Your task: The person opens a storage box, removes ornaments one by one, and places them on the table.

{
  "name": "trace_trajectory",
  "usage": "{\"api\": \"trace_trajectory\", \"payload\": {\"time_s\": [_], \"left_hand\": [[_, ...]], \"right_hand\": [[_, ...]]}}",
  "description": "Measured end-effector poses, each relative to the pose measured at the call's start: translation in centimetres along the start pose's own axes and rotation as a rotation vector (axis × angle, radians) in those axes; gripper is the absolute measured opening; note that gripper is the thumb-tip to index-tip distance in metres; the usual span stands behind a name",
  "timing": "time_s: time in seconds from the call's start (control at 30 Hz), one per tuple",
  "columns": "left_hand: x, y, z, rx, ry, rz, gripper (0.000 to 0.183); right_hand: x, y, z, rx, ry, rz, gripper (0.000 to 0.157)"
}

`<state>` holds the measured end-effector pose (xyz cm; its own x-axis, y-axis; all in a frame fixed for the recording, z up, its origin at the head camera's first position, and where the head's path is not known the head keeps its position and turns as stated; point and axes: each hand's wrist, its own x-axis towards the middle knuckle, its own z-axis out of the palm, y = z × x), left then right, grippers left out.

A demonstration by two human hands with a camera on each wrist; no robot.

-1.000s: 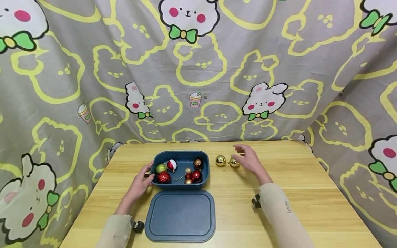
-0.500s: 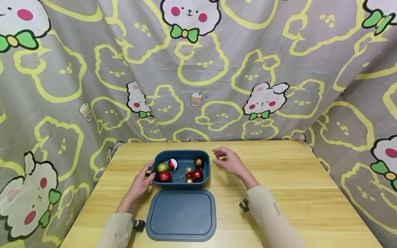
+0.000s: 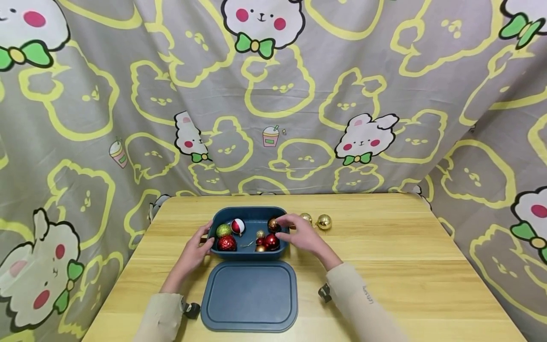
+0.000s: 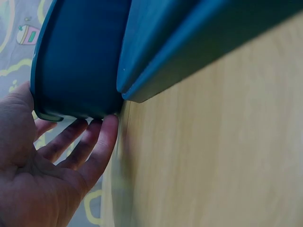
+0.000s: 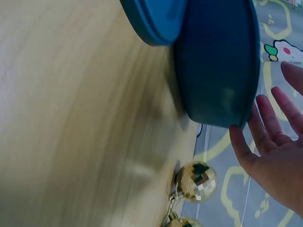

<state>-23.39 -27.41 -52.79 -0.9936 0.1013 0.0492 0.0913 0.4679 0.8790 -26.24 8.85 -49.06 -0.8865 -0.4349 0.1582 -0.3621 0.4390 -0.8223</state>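
A dark blue storage box (image 3: pixel 248 256) stands open-topped on the table with Christmas baubles inside. My left hand (image 3: pixel 197 247) holds its left end; in the left wrist view the fingertips (image 4: pixel 110 124) meet the end wall and the thumb lies at the rim. My right hand (image 3: pixel 301 233) is at the right rim, thumb and fingers reaching over it toward a brown bauble (image 3: pixel 273 224) and a dark red bauble (image 3: pixel 271 242). Its fingers are spread in the right wrist view. Two gold baubles (image 3: pixel 325 222) with mirror-like facets lie right of the box, one partly behind the right hand.
A flat blue lid (image 3: pixel 249 297) lies in front of the box. At the box's left end are a green bauble (image 3: pixel 223 231), a red bauble (image 3: pixel 227 243) and a red-and-white bauble (image 3: pixel 238 226). A patterned curtain (image 3: pixel 273 104) surrounds the wooden table (image 3: pixel 397 266).
My right hand has moved left from over the gold baubles to the box's right rim, uncovering them again. My left hand stays at the box's left end.
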Motion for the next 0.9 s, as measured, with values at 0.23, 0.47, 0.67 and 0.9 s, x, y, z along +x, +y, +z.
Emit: {"api": "trace_trajectory", "payload": {"time_s": [0.23,0.47,0.67,0.9], "left_hand": [[0.1,-0.4,0.0,0.000,0.002,-0.006,0.057],[-0.3,1.2,0.0,-0.016,-0.004,-0.010,0.056],[-1.3,3.5,-0.2,-0.021,-0.023,0.012,0.056],[-1.3,3.5,-0.3,-0.022,-0.016,0.004,0.056]], "right_hand": [[0.2,0.0,1.5,-0.129,-0.036,-0.053,0.037],[0.9,-0.1,2.4,-0.315,-0.105,-0.069,0.036],[1.2,-0.5,3.0,-0.410,-0.136,-0.059,0.034],[1.8,-0.8,3.1,-0.453,-0.166,-0.022,0.033]]}}
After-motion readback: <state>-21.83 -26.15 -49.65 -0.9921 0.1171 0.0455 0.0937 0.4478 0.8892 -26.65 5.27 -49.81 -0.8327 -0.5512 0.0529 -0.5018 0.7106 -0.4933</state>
